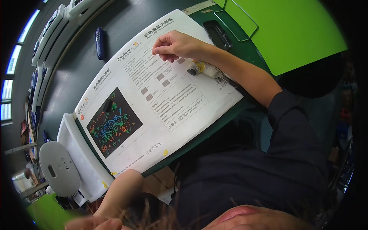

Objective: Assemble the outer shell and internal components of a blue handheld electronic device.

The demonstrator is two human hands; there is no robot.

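My right hand (177,46) hovers over the upper part of a large white printed sheet (153,111), thumb and fingers pinched together. Whatever may be between the fingertips is too small to make out. Below the right wrist, on the sheet, lies a small bottle (210,70) wrapped in whitish and yellow material, with a dark round end. The sheet carries grey picture blocks, lines of print and a picture of a black panel (115,122) with a colourful drawing. My left hand (94,223) is at the lower edge, blurred and partly cut off, away from the sheet.
A dark blue handheld tool (100,43) lies beyond the sheet. At the far right are a black tray (217,35) and a bright green panel (295,34) with a wire loop (245,27). A white bin (82,157) and a grey oval object (59,168) stand left.
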